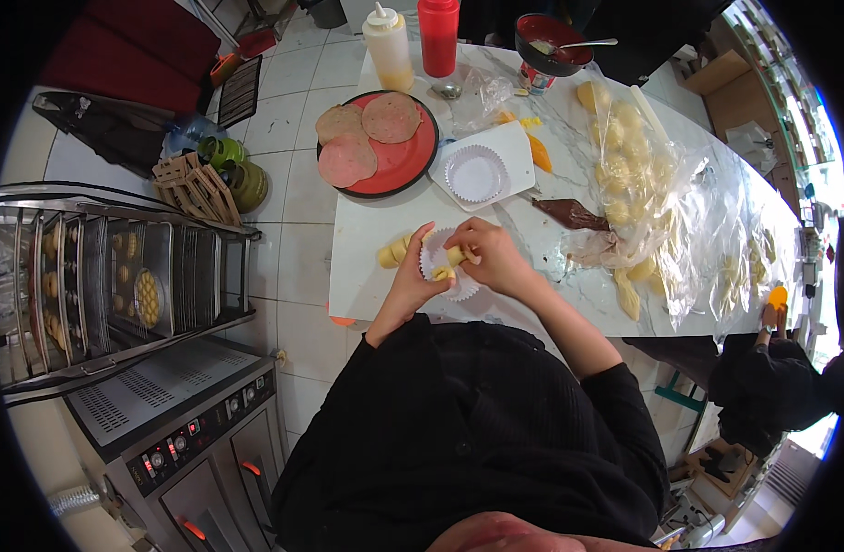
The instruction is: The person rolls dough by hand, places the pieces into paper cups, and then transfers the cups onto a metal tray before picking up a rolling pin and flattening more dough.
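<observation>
The marble-patterned table (359,253) carries the work near its front edge. The left hand (411,287) curls around a pleated paper cup (432,248), and a harder squeeze could crumple its thin wall. The right hand (495,261) pinches a small dough piece (456,256) at the cup; soft dough might stick to the fingertips or tear if pulled. Another dough piece (443,273) by the left thumb could get squashed if the grip tightens.
</observation>
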The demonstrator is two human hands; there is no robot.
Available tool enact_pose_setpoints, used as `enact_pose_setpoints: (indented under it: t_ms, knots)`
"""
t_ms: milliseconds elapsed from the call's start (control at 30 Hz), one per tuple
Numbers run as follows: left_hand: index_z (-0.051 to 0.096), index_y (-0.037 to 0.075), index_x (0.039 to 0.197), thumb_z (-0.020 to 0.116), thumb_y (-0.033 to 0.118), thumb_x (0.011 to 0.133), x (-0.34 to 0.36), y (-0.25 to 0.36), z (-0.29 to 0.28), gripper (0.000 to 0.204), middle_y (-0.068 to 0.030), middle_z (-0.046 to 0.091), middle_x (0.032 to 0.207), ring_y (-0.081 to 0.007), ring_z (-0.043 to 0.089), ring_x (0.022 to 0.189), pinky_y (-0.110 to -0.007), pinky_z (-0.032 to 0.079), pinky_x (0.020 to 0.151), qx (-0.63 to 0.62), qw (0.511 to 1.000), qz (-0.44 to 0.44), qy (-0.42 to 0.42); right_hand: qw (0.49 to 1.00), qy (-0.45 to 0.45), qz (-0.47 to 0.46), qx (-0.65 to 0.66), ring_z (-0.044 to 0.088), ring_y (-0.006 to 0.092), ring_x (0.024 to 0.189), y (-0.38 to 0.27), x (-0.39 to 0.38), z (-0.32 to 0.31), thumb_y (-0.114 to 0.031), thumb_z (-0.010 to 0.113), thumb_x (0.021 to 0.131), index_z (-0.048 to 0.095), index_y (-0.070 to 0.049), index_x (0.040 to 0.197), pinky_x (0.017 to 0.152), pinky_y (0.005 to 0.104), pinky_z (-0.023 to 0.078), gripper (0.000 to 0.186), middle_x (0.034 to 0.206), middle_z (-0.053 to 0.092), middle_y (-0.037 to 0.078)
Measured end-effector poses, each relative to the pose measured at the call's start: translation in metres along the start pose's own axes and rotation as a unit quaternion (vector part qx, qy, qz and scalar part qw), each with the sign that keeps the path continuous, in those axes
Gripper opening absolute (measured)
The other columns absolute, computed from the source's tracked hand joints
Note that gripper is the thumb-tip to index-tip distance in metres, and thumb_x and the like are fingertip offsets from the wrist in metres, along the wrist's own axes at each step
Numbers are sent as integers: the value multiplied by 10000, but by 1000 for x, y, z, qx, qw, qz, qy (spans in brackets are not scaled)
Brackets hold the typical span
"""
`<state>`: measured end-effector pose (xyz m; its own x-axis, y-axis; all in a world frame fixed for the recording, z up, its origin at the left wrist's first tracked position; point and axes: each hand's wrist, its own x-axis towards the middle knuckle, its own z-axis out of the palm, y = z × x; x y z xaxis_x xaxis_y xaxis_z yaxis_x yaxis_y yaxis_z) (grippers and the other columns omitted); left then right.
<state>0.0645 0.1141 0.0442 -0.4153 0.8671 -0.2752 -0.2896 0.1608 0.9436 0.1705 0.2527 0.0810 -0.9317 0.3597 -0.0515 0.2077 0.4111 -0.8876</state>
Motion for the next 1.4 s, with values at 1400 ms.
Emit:
enact_pose_setpoints:
  t_ms: [1400]
  knots:
    - [307,75,1329,638,-76,645,0,-6,-12,775,-65,428,1209,-163,421,1135,-287,358,954,-78,997,29,3,961,34,69,-267,471,257,1050,65,-32,-13,-127,642,672,576,-91,1082,908,455,293,417,1058,569,82]
